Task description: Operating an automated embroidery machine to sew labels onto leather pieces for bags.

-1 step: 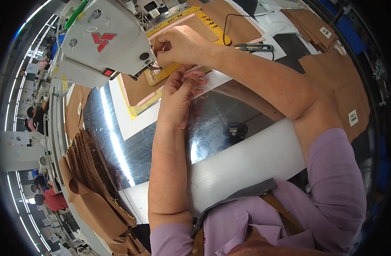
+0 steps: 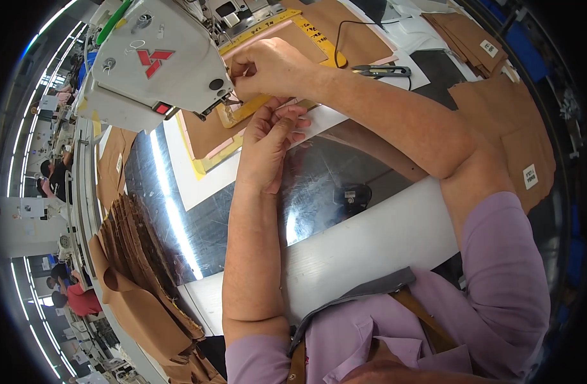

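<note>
At the needle end of a white sewing machine head (image 2: pixel 156 61), my right hand (image 2: pixel 268 67) is bent over with thumb and fingertips pinched together. What it pinches, perhaps something very fine, is too small to make out. Just below and nearer to me, my left hand (image 2: pixel 274 134) is turned palm inward with its fingers curled and thumb against them; anything in them is hidden. Under the machine head lies a brown fabric panel (image 2: pixel 204 131) within a yellow-edged template (image 2: pixel 207 166). A yellow frame bar (image 2: pixel 247 110) crosses it beside my hands.
Thread snips (image 2: pixel 380 71) lie right of my right forearm. Brown fabric pieces (image 2: pixel 498 121) are stacked at the right, and a thick brown pile (image 2: pixel 136 256) stands at the left. A dark shiny table plate (image 2: pixel 210 224) and a white board (image 2: pixel 370 230) lie before me.
</note>
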The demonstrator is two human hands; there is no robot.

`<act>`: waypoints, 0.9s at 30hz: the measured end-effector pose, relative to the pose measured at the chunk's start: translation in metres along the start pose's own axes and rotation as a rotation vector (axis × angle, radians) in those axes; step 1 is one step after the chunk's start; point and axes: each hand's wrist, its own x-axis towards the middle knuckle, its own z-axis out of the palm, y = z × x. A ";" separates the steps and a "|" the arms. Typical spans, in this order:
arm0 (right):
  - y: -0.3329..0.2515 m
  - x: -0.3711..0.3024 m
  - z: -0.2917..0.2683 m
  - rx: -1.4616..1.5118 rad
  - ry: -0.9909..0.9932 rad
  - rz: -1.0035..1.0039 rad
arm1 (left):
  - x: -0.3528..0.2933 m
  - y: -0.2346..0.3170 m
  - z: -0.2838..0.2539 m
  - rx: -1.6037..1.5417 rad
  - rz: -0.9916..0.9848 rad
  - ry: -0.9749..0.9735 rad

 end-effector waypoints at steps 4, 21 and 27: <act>-0.001 -0.001 0.001 -0.068 0.001 -0.020 | 0.000 0.000 0.000 -0.013 0.003 -0.008; 0.014 -0.002 0.011 -0.084 0.043 -0.075 | 0.008 0.000 -0.018 0.051 0.381 0.645; 0.015 -0.006 0.011 -0.107 0.042 -0.127 | 0.015 -0.003 -0.020 0.232 0.447 0.776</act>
